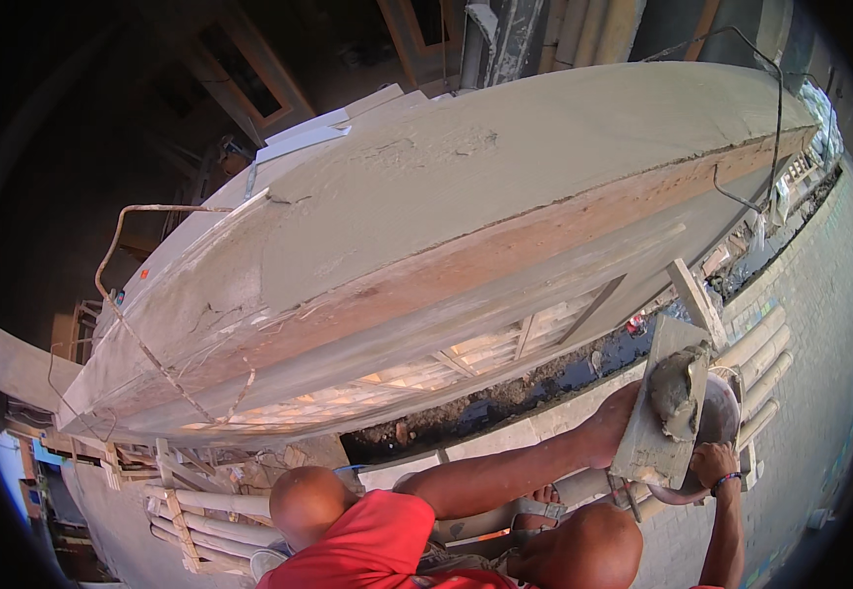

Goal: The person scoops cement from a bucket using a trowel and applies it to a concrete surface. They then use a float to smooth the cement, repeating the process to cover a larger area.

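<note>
My left arm stretches across to the right, and its hand point(619, 424) grips a flat grey mortar board from behind, with the fingers hidden by it. The mortar board point(639, 454) is tilted and carries a lump of wet grey mortar point(680, 391). Just right of the board's lower end, my right hand point(715, 463) is closed at the rim of a round bucket point(723, 417); what its fingers hold, if anything, is hidden. A dark bracelet circles that wrist. The board covers part of the bucket.
A long ledge with a smooth cement face point(397, 216) spans the view ahead. Bent steel bars point(112, 236) stick out at both ends. Below it runs a ditch of dark water point(485, 412). Bamboo poles point(760, 344) lie beneath me and by the bucket; paving point(809, 314) extends at right.
</note>
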The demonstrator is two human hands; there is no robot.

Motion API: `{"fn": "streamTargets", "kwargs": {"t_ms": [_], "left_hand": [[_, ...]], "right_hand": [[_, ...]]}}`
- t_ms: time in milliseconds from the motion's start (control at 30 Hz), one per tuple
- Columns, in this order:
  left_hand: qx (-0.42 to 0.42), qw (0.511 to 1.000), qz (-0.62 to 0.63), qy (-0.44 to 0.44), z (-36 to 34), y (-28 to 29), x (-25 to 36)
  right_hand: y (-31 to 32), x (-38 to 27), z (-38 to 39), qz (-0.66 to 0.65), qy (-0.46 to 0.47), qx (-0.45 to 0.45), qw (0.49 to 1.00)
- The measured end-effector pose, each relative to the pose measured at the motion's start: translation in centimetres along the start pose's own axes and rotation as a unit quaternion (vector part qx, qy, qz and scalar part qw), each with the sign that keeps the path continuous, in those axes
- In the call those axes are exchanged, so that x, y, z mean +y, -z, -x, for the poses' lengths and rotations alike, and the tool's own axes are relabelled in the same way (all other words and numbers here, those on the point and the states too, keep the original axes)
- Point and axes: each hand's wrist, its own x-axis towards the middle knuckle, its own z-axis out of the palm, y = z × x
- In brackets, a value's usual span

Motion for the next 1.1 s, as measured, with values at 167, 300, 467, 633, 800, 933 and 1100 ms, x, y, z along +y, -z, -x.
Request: {"fn": "streamTargets", "kwargs": {"t_ms": [167, 300, 467, 633, 800, 933, 1100], "left_hand": [[-0.058, 0.996, 0.061, 0.0, 0.9, 0.3, -0.1], [-0.129, 0.988, 0.083, -0.031, 0.7, 1.6, -1.2], [-0.168, 0.978, 0.019, -0.122, 0.4, 0.3, 0.3], [-0.117, 0.982, -0.009, -0.151, 0.5, 0.1, 1.4], [-0.102, 0.984, 0.045, -0.139, 0.9, 1.7, 2.9], [-0.102, 0.971, 0.023, -0.214, 2.4, 2.1, 3.1], [-0.003, 0.907, -0.213, -0.362, 1.0, 2.1, 2.1]], "right_hand": [[0.4, -2.1, 0.0, 0.036, -0.052, 0.003, 0.998], [0.6, -2.9, 0.3, 0.019, -0.052, 0.05, 0.997], [7.0, -8.0, 1.9, -0.198, 0.099, 0.071, 0.973], [9.8, -15.0, 4.4, -0.644, 0.131, 0.103, 0.747], [10.5, -20.2, 2.9, -0.899, 0.154, -0.026, 0.408], [9.5, -22.5, 2.7, -0.945, 0.118, -0.08, 0.295], [7.7, -22.6, 1.9, -0.944, 0.127, -0.128, 0.277]]}}
